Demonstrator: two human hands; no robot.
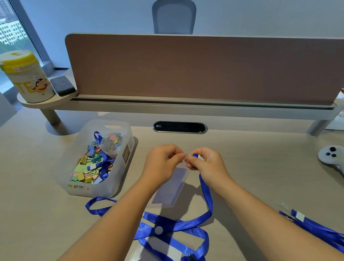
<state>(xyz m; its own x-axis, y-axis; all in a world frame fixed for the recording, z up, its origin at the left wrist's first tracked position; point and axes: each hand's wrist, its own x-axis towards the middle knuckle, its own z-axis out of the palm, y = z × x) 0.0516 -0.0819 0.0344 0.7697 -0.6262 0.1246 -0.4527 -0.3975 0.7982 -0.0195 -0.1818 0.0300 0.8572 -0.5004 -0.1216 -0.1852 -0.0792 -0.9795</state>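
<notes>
A clear plastic badge holder (173, 190) is hanging between the two hands over the middle of the desk (265, 163), about halfway between its front and back edges. It is a flat rectangular sleeve with a pale blue-violet card showing through it and a transparent border round the card. Its long axis is running on a slant: the top end is pointing up and away to the right, towards the fingertips, and the bottom end is pointing down towards the front-left of the desk. Whether that lower end is touching the desk cannot be told.

The left hand (163, 163) is pinching the holder's top edge between curled fingers and thumb. The right hand (210, 166), just beside it, is gripping the end of a blue lanyard (205, 192), whose small clip is mostly hidden by the fingers. From that hand the flat woven ribbon is dropping towards the front edge, then curving left into tangled loops lying over a second clear holder (146, 258).

A translucent bin (126, 169) of coloured binder clips is sitting left of the hands, and a grey controller (338, 164) is lying near the right edge
</notes>
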